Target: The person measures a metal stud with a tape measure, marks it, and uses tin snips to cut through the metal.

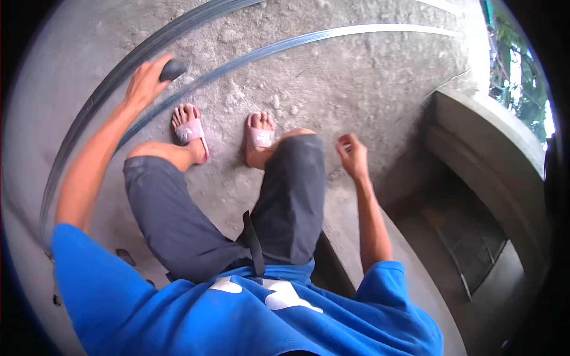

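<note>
My left hand is closed round a dark, rounded object that sticks out past the fingers on its right side; its kind does not show. This hand is out to the far left, above two long metal bars. A dark bar curves past its left side, and a paler bar runs to the right of it. My right hand hangs beside my right knee over the concrete floor, its fingers curled in. Whether anything small is in those fingers is hidden.
I sit on a concrete ledge, my feet in pink slide sandals on the rough, dusty concrete floor. A low concrete wall bounds a sunken opening at the right. Greenery shows beyond.
</note>
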The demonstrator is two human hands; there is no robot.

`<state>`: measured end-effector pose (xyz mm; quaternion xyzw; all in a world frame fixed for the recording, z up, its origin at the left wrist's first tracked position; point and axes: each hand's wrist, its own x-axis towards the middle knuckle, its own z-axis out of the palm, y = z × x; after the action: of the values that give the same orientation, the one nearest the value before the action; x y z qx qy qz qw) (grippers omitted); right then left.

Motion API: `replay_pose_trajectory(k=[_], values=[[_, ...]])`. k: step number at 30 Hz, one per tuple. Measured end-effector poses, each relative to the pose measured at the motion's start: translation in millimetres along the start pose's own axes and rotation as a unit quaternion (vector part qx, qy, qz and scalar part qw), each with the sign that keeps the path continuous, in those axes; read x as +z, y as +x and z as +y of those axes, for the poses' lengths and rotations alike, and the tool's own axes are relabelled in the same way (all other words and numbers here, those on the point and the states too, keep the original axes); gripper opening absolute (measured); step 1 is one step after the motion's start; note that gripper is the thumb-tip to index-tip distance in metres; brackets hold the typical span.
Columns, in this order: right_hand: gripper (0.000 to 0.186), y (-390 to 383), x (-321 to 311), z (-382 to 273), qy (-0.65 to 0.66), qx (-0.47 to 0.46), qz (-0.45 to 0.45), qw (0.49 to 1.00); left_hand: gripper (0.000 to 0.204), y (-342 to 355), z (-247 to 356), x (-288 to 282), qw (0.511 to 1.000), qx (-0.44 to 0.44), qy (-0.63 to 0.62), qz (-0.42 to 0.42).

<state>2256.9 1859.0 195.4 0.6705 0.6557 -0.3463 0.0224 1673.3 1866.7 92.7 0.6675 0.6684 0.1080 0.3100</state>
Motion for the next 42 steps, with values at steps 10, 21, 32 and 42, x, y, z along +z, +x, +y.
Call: replay_pose_trajectory(k=[10, 21, 32, 42], values=[[0.017, -184.0, -151.5, -127.7, -0.159, 0.025, -0.154, 0.975, 0.064, -368.7, 26.1, -126.1, 0.960, -0.261, 0.082, 0.064], [0.029, -186.3, -91.9, -375.8, -0.203, -0.173, -0.173, 0.948, 0.057, -624.2, 11.2, -250.0, 0.927, -0.325, 0.018, 0.188], [0.027, -308.6, 166.7, -624.1, 0.075, -0.243, -0.449, 0.857, 0.022, -606.0, 10.9, -263.6, 0.793, -0.359, -0.113, 0.479], [0.035, -291.2, 218.9, -556.1, -0.025, -0.330, -0.348, 0.877, 0.046, -591.5, 46.6, -215.8, 0.658, -0.413, -0.486, 0.400]])
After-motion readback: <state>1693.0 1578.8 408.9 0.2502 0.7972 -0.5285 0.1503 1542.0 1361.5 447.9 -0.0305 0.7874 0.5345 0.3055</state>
